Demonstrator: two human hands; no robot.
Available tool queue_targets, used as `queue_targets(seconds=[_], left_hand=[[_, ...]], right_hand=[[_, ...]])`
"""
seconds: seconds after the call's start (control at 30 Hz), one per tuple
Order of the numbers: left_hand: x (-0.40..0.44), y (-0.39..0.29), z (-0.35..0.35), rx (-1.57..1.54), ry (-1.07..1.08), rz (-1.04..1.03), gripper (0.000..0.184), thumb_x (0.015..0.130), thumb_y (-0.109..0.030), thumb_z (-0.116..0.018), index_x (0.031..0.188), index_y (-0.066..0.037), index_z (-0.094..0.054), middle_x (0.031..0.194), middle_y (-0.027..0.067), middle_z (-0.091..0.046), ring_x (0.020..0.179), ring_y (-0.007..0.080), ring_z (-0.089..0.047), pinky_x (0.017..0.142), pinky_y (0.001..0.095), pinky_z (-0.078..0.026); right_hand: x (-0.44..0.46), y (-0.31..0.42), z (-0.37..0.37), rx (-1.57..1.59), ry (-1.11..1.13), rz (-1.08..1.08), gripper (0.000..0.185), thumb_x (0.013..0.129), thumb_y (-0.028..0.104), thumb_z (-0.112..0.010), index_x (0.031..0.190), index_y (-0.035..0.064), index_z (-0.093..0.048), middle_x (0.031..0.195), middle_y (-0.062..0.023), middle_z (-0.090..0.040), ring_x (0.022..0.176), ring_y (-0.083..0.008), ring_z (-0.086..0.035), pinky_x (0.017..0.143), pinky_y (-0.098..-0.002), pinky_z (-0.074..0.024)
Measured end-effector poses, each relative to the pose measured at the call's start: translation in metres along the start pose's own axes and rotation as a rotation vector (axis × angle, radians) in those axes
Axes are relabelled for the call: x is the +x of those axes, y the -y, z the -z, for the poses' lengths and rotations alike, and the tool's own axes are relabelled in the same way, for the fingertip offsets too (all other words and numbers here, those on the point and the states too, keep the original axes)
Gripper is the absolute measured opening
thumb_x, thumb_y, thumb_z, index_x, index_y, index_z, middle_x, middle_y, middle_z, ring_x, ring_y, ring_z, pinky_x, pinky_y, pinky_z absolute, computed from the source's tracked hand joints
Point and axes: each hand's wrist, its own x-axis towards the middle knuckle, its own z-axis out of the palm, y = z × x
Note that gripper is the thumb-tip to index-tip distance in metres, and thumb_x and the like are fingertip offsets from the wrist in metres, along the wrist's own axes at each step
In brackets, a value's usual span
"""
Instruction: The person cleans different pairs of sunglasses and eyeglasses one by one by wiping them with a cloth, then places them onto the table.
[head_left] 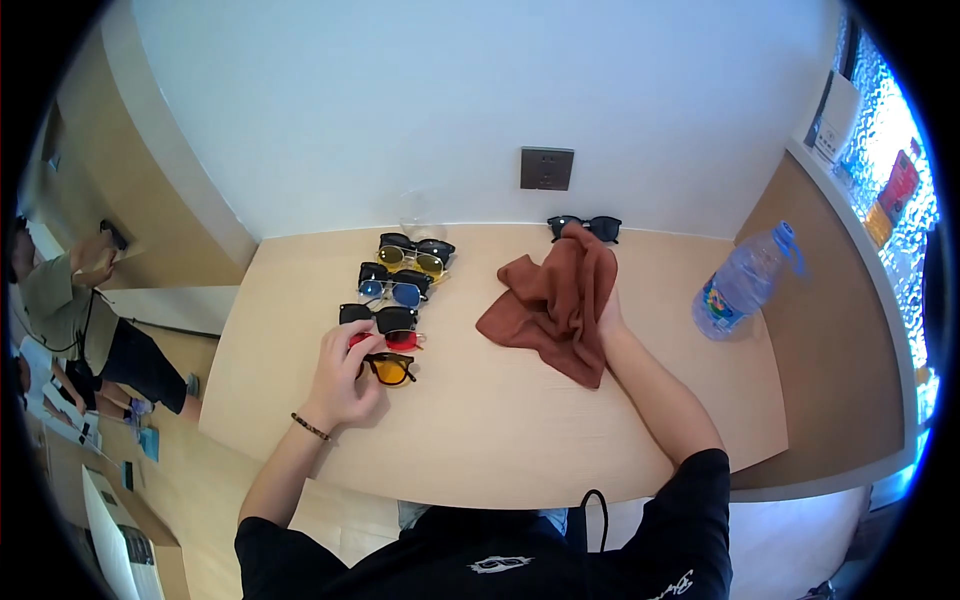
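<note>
My left hand (345,378) is at the near end of a column of glasses, fingers curled around the left side of the orange-lensed sunglasses (391,370). Its fingertips overlap the red-lensed glasses (402,340). Farther up the column are black sunglasses (380,319), blue-lensed glasses (405,293), more black sunglasses (395,276), yellow-lensed glasses (428,263) and another black pair (416,244). My right hand (609,316) grips a reddish-brown cloth (562,300), which hides most of its fingers. Just behind the cloth, one dark pair of sunglasses (598,228) lies near the wall.
A clear plastic bottle (738,285) with a blue cap stands at the right of the wooden table (500,440). Beyond it rises a curved side panel (835,350). A dark socket (547,168) is on the wall. Other people (75,310) are at far left.
</note>
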Motion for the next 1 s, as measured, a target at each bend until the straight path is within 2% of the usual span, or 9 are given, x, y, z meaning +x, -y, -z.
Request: queue_targets(seconds=[0.07,0.13,0.27,0.3,0.33,0.4,0.43,0.63,1.0], left_hand=[[0.017,-0.011,-0.011,-0.055,-0.063,0.019,0.053,0.072,-0.004,-0.069,0.125,-0.002,-0.062,0.134,0.021,-0.055,0.124,0.0399,-0.053,0.104,0.0477,-0.045],[0.06,-0.031,-0.04,-0.075,-0.093,-0.043,0.05,0.076,-0.004,-0.07,0.125,-0.003,-0.062,0.134,0.021,-0.056,0.125,0.0391,-0.053,0.104,0.0469,-0.046],[0.137,-0.052,-0.085,-0.157,-0.122,-0.068,0.038,0.083,-0.008,-0.068,0.121,-0.004,-0.065,0.129,0.0198,-0.058,0.119,0.0389,-0.057,0.102,0.0451,-0.048],[0.156,-0.05,-0.104,-0.252,-0.092,0.003,0.034,0.086,-0.008,-0.066,0.12,-0.003,-0.065,0.127,0.0192,-0.059,0.119,0.0375,-0.058,0.102,0.0429,-0.048],[0.175,-0.047,-0.122,-0.346,-0.061,0.075,0.031,0.089,-0.008,-0.064,0.119,-0.002,-0.065,0.125,0.0186,-0.06,0.118,0.036,-0.058,0.103,0.0408,-0.048],[0.213,-0.045,-0.154,-0.434,-0.056,0.132,0.029,0.089,-0.01,-0.064,0.117,-0.003,-0.066,0.121,0.0184,-0.062,0.113,0.0362,-0.061,0.099,0.0413,-0.05],[0.229,-0.044,-0.17,-0.517,-0.049,0.197,0.027,0.09,-0.012,-0.064,0.115,-0.004,-0.067,0.117,0.0181,-0.063,0.108,0.0363,-0.063,0.095,0.0419,-0.052],[0.307,-0.044,-0.207,-0.306,0.126,-0.011,0.03,0.089,-0.016,-0.067,0.117,-0.005,-0.068,0.119,0.0166,-0.062,0.115,0.0373,-0.06,0.099,0.0436,-0.05],[0.326,-0.034,-0.275,0.233,0.273,-0.161,0.045,0.081,-0.027,-0.073,0.121,-0.008,-0.063,0.122,0.0157,-0.063,0.123,0.0334,-0.057,0.099,0.0518,-0.048]], right_hand=[[0.002,0.012,0.001,0.07,0.002,-0.238,0.049,0.107,0.039,-0.055,0.14,0.0038,-0.053,0.123,-0.0043,-0.064,0.106,-0.0169,-0.062,0.09,-0.0267,-0.0509],[0.009,0.007,0.016,-1.362,0.241,0.107,0.05,0.109,0.042,-0.047,0.142,0.0051,-0.05,0.132,-0.0087,-0.061,0.119,-0.0243,-0.059,0.101,-0.0333,-0.0485],[0.006,-0.012,0.036,-0.454,0.292,-0.136,0.047,0.11,0.029,-0.028,0.145,0.0033,-0.047,0.147,-0.0178,-0.052,0.135,-0.0318,-0.052,0.116,-0.044,-0.0421],[-0.006,0.012,0.007,-1.145,0.401,-0.024,0.049,0.109,0.026,-0.025,0.148,0.0032,-0.044,0.15,-0.0193,-0.049,0.138,-0.0338,-0.049,0.118,-0.0455,-0.0398],[-0.005,0.013,0.008,-1.151,0.391,-0.023,0.049,0.109,0.026,-0.025,0.148,0.0032,-0.044,0.15,-0.0193,-0.049,0.138,-0.0338,-0.049,0.118,-0.0455,-0.0398],[-0.001,0.014,0.015,-1.51,0.42,0.243,0.058,0.083,0.039,-0.077,0.128,0.0048,-0.062,0.115,-0.0153,-0.07,0.102,-0.031,-0.069,0.082,-0.0373,-0.0554],[-0.001,0.012,0.019,-1.519,0.402,0.243,0.058,0.083,0.039,-0.077,0.128,0.0048,-0.062,0.115,-0.0153,-0.07,0.102,-0.031,-0.069,0.082,-0.0373,-0.0554],[0.004,-0.02,0.039,0.225,0.11,-0.31,0.044,0.103,0.045,-0.057,0.125,0.0076,-0.062,0.129,-0.0139,-0.066,0.109,-0.0277,-0.068,0.093,-0.0391,-0.057],[0.024,-0.054,0.067,0.408,0.09,-0.539,0.038,0.105,0.038,-0.061,0.127,0.008,-0.061,0.121,-0.0088,-0.069,0.105,-0.0206,-0.068,0.091,-0.0366,-0.0594]])
